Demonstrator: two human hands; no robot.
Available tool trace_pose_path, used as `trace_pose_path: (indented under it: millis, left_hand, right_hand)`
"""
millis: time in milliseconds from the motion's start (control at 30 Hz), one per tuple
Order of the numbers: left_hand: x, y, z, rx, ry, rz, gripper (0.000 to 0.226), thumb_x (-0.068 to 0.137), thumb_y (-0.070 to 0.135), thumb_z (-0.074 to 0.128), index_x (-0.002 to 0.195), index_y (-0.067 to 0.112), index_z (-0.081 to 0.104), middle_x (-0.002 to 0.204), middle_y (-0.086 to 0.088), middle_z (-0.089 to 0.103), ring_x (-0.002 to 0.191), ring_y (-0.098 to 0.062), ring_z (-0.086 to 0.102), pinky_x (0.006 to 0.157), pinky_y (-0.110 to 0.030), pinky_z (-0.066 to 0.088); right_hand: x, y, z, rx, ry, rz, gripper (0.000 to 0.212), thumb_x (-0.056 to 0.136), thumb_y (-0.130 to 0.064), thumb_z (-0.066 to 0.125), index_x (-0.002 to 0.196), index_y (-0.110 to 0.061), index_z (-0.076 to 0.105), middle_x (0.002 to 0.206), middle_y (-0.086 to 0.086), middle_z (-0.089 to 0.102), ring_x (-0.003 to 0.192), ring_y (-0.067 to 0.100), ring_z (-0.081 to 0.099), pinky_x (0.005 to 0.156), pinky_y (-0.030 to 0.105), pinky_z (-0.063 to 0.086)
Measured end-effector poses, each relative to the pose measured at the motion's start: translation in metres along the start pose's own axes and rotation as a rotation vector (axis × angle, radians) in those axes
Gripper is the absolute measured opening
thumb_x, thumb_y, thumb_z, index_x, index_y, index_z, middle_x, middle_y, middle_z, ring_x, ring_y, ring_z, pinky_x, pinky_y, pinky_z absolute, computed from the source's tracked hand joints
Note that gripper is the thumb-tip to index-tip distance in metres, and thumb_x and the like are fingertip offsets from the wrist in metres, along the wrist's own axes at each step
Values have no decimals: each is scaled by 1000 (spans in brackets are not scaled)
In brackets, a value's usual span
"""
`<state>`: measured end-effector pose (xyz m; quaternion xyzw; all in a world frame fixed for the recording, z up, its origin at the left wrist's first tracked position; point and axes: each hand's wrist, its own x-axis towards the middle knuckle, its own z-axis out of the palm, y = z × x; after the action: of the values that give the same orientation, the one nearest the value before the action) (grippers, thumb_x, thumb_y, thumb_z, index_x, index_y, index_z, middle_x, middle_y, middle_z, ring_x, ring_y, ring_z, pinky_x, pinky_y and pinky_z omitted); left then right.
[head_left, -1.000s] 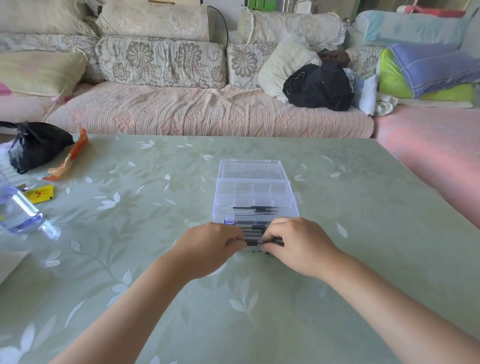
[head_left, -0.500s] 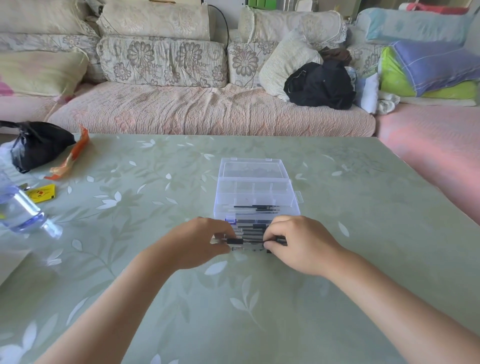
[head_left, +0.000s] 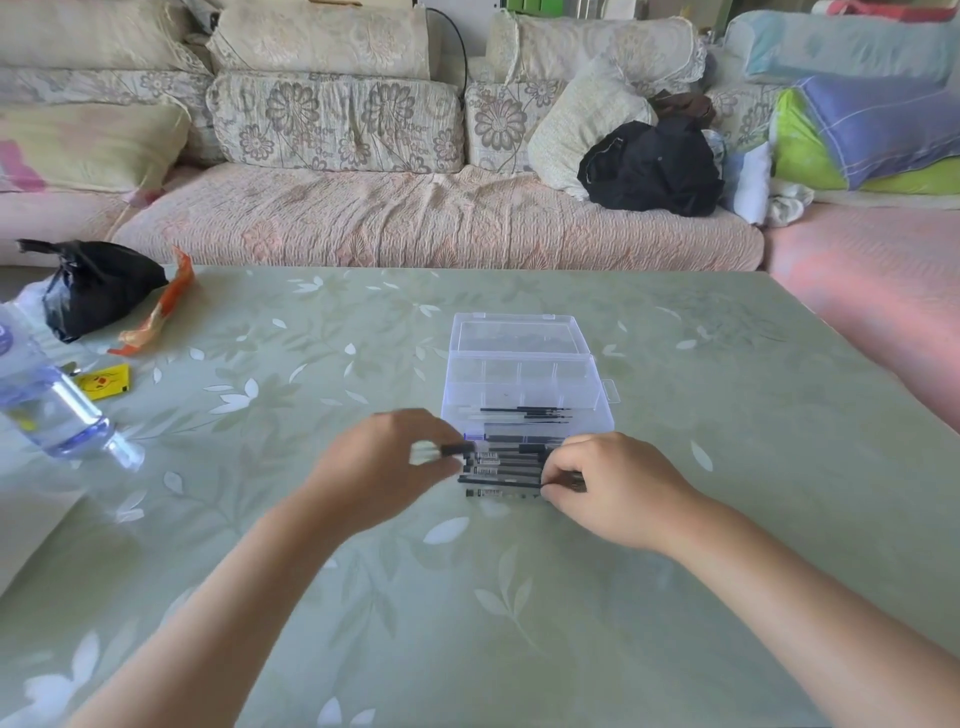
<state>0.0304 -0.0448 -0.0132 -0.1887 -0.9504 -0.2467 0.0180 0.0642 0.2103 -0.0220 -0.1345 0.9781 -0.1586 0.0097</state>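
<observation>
Presently, on the table (head_left: 571, 597), the clear box (head_left: 524, 384) stands open just beyond both hands, the black pens (head_left: 506, 460) lying crosswise before it, axes left to right. The right hand (head_left: 613, 488) pinches the near pen (head_left: 498, 483) by its right end. The left hand (head_left: 384, 467) pinches a short black piece (head_left: 457, 448) at the row's left end.

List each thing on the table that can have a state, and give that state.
Clear box, lid open, laid back flat.
Pens, lying side by side before the box.
Left hand, pinching a blurred pen piece.
Right hand, pinching a pen by its end.
Water bottle, lying on its side.
</observation>
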Motion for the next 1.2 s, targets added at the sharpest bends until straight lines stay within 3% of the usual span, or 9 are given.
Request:
trace_pose_path:
  millis: [67, 233, 433, 567, 667, 833, 1033, 1133, 1200]
  left_hand:
    - [-1, 11, 13, 42, -54, 72, 22, 82, 52, 66, 103, 52, 65, 104, 31, 61, 87, 8, 53, 68, -9, 36]
    - [3, 19, 25, 116, -127, 15, 22, 85, 46, 64, 106, 42, 69, 102, 15, 67, 94, -12, 59, 74, -26, 47]
    - [1, 15, 26, 162, -170, -37, 20, 84, 43, 64, 103, 39, 69, 107, 17, 61, 98, -11, 56, 68, -24, 39]
    - [0, 16, 29, 225, -215, -5, 16, 84, 41, 65, 95, 31, 69, 99, 12, 59, 85, -10, 51, 59, -19, 35]
    - [-2, 21, 32, 249, -231, 14, 17, 84, 40, 66, 98, 31, 68, 95, 15, 61, 85, -10, 50, 60, -21, 36]
    - [-4, 25, 31, 252, -228, 3, 13, 84, 39, 68, 94, 31, 66, 77, 19, 54, 76, -6, 45, 57, -15, 30]
    - [-8, 25, 33, 223, -251, -13, 17, 83, 38, 66, 100, 40, 65, 93, 24, 64, 90, -3, 53, 70, -21, 41]
    - [-7, 24, 32, 221, -239, -30, 24, 81, 51, 62, 100, 36, 65, 93, 19, 65, 95, -7, 59, 79, -26, 49]
    - [-5, 24, 30, 176, -210, -51, 27, 84, 56, 56, 99, 36, 66, 92, 17, 66, 90, -8, 60, 76, -24, 49]
  right_hand:
    - [0, -3, 1, 18, 15, -7, 9, 86, -39, 58, 85, -33, 66, 85, -16, 61, 81, 6, 54, 72, 28, 49]
    - [-5, -1, 3, 62, 17, -8, 10, 87, -41, 61, 89, -35, 69, 88, -18, 63, 84, 5, 55, 75, 30, 49]
    - [-16, 12, -3, 43, -7, 45, 13, 84, -41, 68, 96, -37, 71, 93, -21, 64, 84, 0, 54, 77, 25, 46]
    - [-31, 25, -6, 27, -35, 77, 11, 84, -42, 68, 93, -36, 72, 91, -21, 63, 82, -1, 54, 71, 20, 42]
    - [-39, 28, 1, -8, -71, 53, 13, 86, -42, 65, 95, -36, 71, 87, -21, 57, 78, 0, 49, 65, 16, 34]
    - [-42, 28, 6, 7, -105, 53, 14, 85, -40, 66, 97, -34, 69, 89, -19, 59, 85, 2, 54, 73, 22, 43]
    - [-41, 28, 4, -3, -108, 45, 13, 83, -38, 66, 96, -36, 67, 91, -20, 60, 87, 0, 55, 69, 19, 40]
    - [-40, 27, 4, -10, -104, 42, 12, 84, -37, 65, 96, -36, 67, 92, -20, 59, 88, 2, 55, 70, 20, 41]
    - [-39, 26, 5, -24, -108, 44, 12, 84, -36, 64, 96, -36, 67, 91, -20, 59, 88, 2, 54, 72, 22, 43]
